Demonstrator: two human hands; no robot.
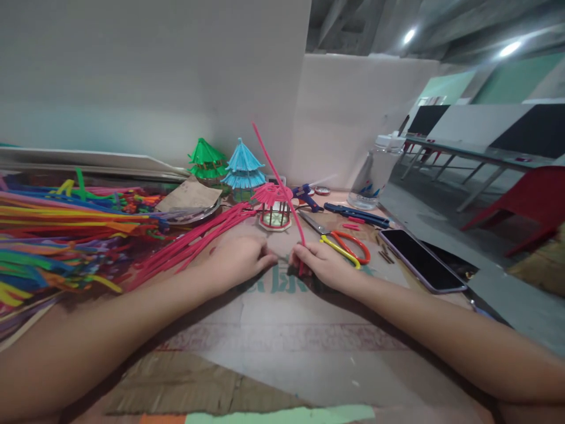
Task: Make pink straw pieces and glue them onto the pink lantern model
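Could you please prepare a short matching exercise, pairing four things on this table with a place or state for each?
1. Long pink fuzzy stem
2. Light-blue tiered model pagoda
3. Clear bottle
4. Rectangular phone

A. Lying flat, screen up
B. Held in the right hand
C. Topped with a white cap
D. Beside the green model pagoda

Pairs: 1-B, 2-D, 3-C, 4-A

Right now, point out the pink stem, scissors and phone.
Pink stem [275, 171]: head view, upper half of its length.
Scissors [325, 232]: head view, about where blades meet handles.
Phone [422, 260]: head view, middle of the dark screen.
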